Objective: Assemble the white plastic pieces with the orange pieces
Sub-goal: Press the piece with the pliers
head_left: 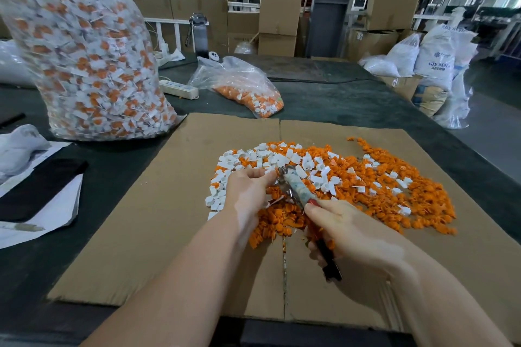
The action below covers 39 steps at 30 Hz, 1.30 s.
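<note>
Factory/warehouse floor, stacked cartons [279, 22], resin sacks [434, 56], bulk parts bag [90, 59]

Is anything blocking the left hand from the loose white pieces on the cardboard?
Nothing visible does. The left hand already rests among the white pieces, fingertips at the nose of the pliers that the right hand grips.
</note>
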Tool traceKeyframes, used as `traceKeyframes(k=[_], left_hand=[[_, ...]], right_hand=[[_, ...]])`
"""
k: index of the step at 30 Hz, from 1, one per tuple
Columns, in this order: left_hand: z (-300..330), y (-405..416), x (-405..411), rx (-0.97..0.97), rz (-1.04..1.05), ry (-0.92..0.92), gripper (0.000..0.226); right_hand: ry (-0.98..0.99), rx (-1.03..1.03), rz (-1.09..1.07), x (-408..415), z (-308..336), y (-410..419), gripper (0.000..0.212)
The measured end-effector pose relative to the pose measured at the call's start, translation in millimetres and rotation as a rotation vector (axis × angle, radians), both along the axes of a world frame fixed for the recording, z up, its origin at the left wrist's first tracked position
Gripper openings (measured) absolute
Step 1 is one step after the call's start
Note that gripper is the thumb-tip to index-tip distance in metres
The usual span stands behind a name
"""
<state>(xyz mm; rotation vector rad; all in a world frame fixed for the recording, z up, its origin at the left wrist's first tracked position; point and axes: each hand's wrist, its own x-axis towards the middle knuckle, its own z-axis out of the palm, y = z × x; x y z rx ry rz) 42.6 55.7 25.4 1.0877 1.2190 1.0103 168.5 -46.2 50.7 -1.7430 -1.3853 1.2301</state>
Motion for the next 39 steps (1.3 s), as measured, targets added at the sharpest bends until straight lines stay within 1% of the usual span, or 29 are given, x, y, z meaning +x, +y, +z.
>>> traceKeyframes(k=[2, 5, 7, 14, 18, 20, 22, 25, 27, 29, 31, 33, 34, 36, 37, 38, 39], left_hand=[[0, 0, 0, 0.001, 0.011, 0.005, 0.01], [0, -1, 1, -0.006, 0.021, 0.005, 0.008], [1, 0, 1, -0.008, 0.019, -0.005, 0.008], [1, -3, 3, 0.005, 0.034, -0.018, 0.011], [3, 1, 1, 0.036, 0.062, -0.011, 0.009], [2, 2, -4, 0.044, 0.07, -0.046, 0.007], [0, 1, -8, 0.039, 0.042, -0.087, 0.006], [-3, -2, -10, 0.001, -0.016, -0.135, 0.008], [-4, -4, -9, -0.013, -0.044, -0.166, 0.009], [-6, -5, -6, -0.007, -0.077, -0.165, 0.013], [-7, -6, -4, 0.01, -0.099, -0.135, 0.014], [-7, -7, -3, 0.032, -0.101, -0.109, 0.011], [-7, -7, -3, 0.045, -0.096, -0.096, 0.014], [-6, -7, -3, 0.072, -0.089, -0.07, 0.017], [-5, -8, -3, 0.087, -0.092, -0.053, 0.018], [-4, -8, -3, 0.103, -0.1, -0.035, 0.017], [-4, -9, -2, 0.115, -0.109, -0.021, 0.017]], right_hand=[[-0.055, 0.02, 0.004, -4, 0, 0, 0.041], [-0.331, 0.144, 0.011, -7, -2, 4, 0.037], [-0.421, 0.198, 0.006, -8, -4, 6, 0.034], [-0.484, 0.283, -0.032, -7, -14, 7, 0.026], [-0.359, 0.335, -0.084, -3, -20, 4, 0.021], [-0.346, 0.369, -0.159, 3, -23, 4, 0.022], [-0.446, 0.388, -0.262, 13, -26, 6, 0.029], [-0.753, 0.328, -0.409, 38, -29, 11, 0.043], [-0.925, 0.256, -0.456, 54, -33, 13, 0.049], [-1.028, 0.212, -0.48, 62, -39, 15, 0.053], [-1.097, 0.199, -0.477, 65, -44, 16, 0.057], [-1.107, 0.169, -0.463, 69, -49, 18, 0.062], [-1.114, 0.138, -0.456, 70, -50, 18, 0.065], [-1.205, 0.081, -0.438, 69, -50, 17, 0.069], [-1.255, 0.103, -0.44, 66, -48, 16, 0.068], [-1.264, 0.196, -0.442, 61, -46, 17, 0.064], [-1.219, 0.354, -0.427, 55, -44, 19, 0.056]])
